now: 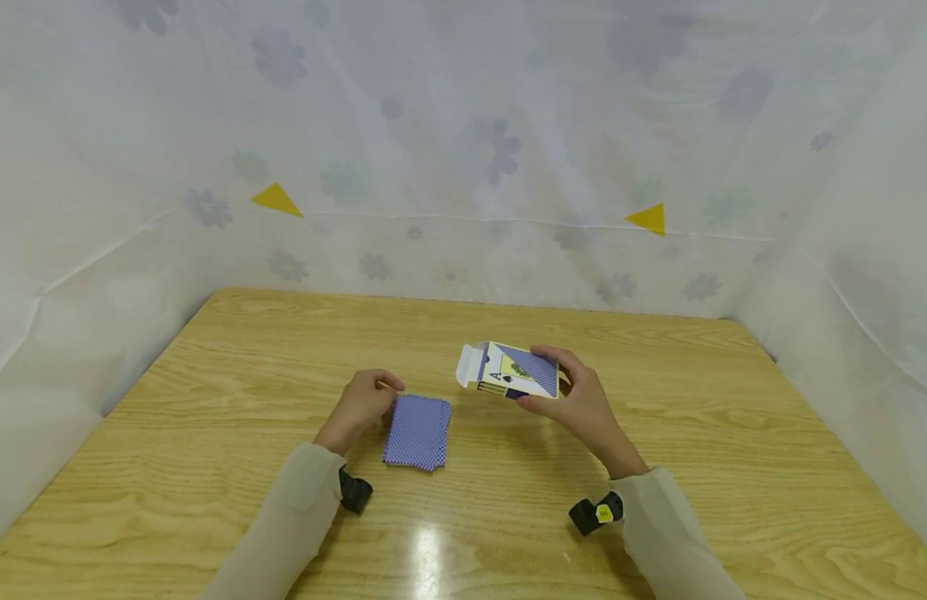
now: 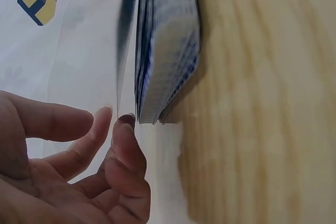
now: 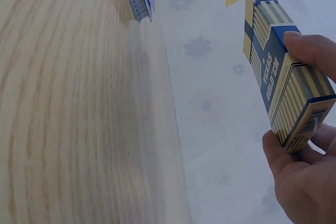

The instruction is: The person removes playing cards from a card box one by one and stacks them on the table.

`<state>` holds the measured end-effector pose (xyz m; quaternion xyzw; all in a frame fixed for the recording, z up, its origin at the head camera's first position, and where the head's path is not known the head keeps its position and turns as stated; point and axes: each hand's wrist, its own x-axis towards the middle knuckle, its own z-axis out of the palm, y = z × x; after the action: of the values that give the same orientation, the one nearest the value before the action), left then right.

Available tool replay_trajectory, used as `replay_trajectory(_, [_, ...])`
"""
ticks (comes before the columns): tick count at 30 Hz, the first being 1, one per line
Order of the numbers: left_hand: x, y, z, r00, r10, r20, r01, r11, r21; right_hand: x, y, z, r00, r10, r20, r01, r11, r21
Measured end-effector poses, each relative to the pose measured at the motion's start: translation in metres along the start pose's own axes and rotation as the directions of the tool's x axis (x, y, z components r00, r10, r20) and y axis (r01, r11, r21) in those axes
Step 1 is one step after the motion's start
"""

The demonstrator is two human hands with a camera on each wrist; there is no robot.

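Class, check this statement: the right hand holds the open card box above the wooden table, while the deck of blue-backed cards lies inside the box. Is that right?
Not quite. The right hand does hold the open card box above the wooden table, but the deck of blue-backed cards lies on the table by the left hand, not inside the box. The head view shows it.

Both arms wore loose, pale beige long sleeves (image 1: 298,500) reaching to the wrists. The left hand (image 1: 361,406) and right hand (image 1: 583,404) were bare, without rings or gloves. A small black camera unit (image 1: 354,492) sat under the left wrist; its counterpart (image 1: 597,513) on the right bore what appeared to be a yellow sticker.
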<state>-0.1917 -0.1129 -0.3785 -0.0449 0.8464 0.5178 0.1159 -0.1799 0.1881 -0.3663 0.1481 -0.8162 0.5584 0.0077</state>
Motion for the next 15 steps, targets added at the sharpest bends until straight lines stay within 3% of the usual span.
replay_trajectory(8, [-0.0044,0.0044,-0.0023,0.999,0.024,-0.049,-0.021,0.998,0.063,0.0013,0.0008,0.0006,1.0,-0.014,0.003,0.013,1.0,0.005])
replay_trajectory(15, [-0.0039,0.0064,-0.0017,0.998,0.033,-0.044,-0.03,0.997,0.074,0.0017,0.0014,0.0033,1.0,-0.028,0.008,0.028,0.999,0.017])
